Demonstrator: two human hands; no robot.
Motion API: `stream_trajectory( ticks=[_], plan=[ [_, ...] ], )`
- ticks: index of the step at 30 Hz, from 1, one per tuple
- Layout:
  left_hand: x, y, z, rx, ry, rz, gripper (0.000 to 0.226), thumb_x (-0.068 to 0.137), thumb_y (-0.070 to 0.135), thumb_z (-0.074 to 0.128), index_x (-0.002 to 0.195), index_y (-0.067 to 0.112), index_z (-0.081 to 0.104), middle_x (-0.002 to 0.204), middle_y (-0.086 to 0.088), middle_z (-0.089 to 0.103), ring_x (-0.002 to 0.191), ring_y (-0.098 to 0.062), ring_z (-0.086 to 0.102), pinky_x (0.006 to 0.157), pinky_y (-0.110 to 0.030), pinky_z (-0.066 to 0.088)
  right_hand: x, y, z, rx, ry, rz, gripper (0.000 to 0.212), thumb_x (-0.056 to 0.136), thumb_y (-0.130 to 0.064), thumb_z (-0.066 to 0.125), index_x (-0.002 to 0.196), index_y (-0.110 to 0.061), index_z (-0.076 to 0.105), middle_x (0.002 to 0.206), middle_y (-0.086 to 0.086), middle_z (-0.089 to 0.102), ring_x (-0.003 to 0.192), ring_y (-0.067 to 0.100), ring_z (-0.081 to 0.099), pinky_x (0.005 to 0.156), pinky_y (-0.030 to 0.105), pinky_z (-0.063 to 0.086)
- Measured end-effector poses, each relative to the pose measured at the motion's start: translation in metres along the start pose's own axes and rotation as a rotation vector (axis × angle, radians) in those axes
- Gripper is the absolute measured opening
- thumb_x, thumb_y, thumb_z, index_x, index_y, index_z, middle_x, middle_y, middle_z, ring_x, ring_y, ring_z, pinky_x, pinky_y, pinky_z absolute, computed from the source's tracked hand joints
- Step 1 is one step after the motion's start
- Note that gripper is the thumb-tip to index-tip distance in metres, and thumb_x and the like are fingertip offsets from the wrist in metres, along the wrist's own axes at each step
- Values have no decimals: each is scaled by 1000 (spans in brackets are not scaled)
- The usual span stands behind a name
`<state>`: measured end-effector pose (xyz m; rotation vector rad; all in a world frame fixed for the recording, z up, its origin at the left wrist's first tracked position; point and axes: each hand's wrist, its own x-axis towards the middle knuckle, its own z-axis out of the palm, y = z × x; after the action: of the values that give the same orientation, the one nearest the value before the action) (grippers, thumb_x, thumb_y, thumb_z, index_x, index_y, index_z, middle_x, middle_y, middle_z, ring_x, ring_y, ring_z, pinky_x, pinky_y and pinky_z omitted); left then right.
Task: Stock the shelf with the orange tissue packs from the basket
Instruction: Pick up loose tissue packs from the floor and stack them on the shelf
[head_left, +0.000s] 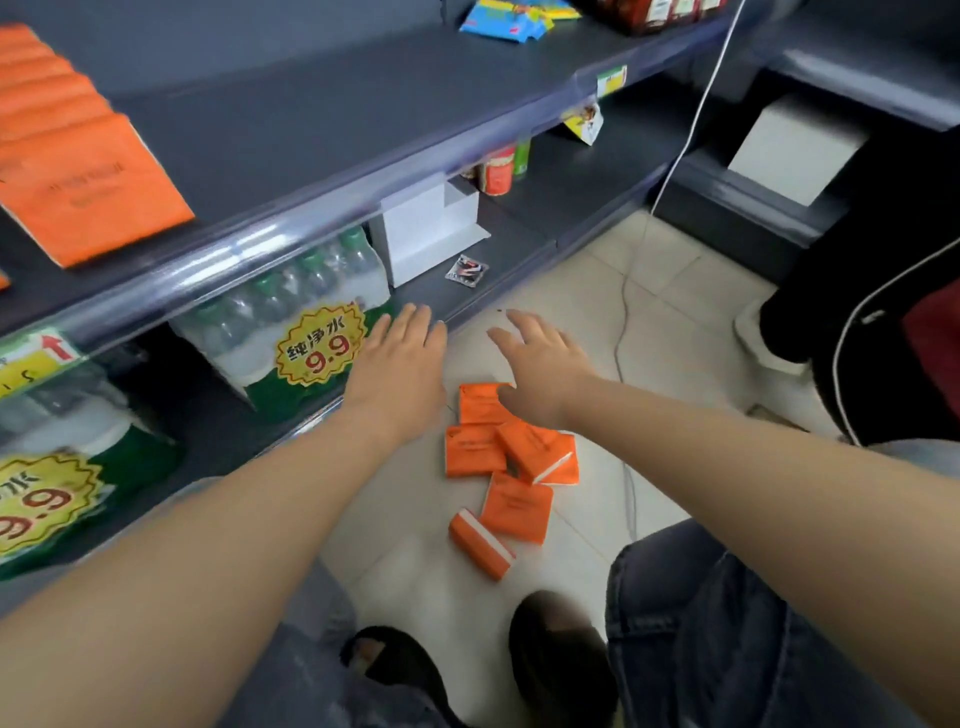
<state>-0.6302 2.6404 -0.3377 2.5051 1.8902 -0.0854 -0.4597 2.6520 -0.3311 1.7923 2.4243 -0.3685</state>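
Down on the tiled floor (675, 312), the orange tissue packs (498, 467) lie scattered just wrist-side of both empty, spread-fingered hands, the right hand (540, 364) overlapping the topmost pack and nearer than the left hand (397, 358), with the shelf (311, 119) up-left.

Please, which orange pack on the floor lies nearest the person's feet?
The orange pack lowest in view, turned to show its white-striped side; others lie farther.
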Motion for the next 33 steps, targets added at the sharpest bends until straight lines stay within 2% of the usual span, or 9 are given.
stream_trajectory(
  ticks=[5, 11, 15, 19, 24, 27, 33],
  plan=[
    [12, 15, 45, 22, -107, 60, 70, 89, 22, 46, 151, 9, 17, 161, -10, 13, 149, -24, 7, 121, -38, 3, 4, 40, 47, 19, -105, 86, 72, 89, -29, 50, 151, -21, 14, 160, 7, 0, 147, 24, -1, 119, 40, 7],
    [18, 25, 106, 51, -316, 133, 76, 90, 19, 49, 153, 9, 8, 162, -8, 10, 149, -21, 10, 121, -35, 4, 18, 71, 99, 77, -193, 141, 69, 90, -30, 49, 150, -15, 16, 159, 12, 7, 146, 26, 8, 115, 38, 16],
    [20, 31, 144, 17, -426, 213, 82, 87, 19, 56, 154, 10, 8, 162, -7, 9, 149, -22, 9, 121, -33, 4, 29, 86, 131, 143, -260, 192, 75, 87, -30, 54, 150, -12, 17, 157, 14, 12, 145, 27, 12, 114, 37, 18],
    [18, 38, 180, -34, -516, 252, 80, 89, 19, 57, 153, 12, 10, 161, -5, 11, 148, -20, 12, 119, -31, 4, 42, 100, 162, 169, -309, 254, 73, 88, -26, 51, 150, -12, 15, 156, 12, 17, 143, 27, 17, 112, 36, 21],
    [11, 41, 222, -70, -644, 321, 83, 86, 13, 57, 154, 13, 10, 162, -4, 9, 149, -19, 11, 120, -31, 6, 57, 117, 196, 187, -314, 330, 50, 87, -20, 51, 132, -5, 38, 140, 14, 37, 128, 30, 38, 98, 35, 34],
    [4, 40, 241, -94, -650, 344, 80, 86, 12, 58, 153, 13, 14, 161, -3, 14, 148, -18, 14, 119, -30, 8, 66, 125, 213, 217, -342, 393, 40, 89, -22, 50, 124, -4, 42, 131, 14, 43, 120, 30, 42, 91, 35, 37],
    [-3, 40, 268, -144, -635, 395, 66, 89, 14, 56, 148, 16, 27, 153, -1, 31, 140, -18, 31, 115, -28, 19, 83, 125, 239, 306, -402, 497, 55, 90, -33, 53, 133, -2, 36, 135, 18, 39, 121, 34, 43, 91, 43, 41]
  ],
)
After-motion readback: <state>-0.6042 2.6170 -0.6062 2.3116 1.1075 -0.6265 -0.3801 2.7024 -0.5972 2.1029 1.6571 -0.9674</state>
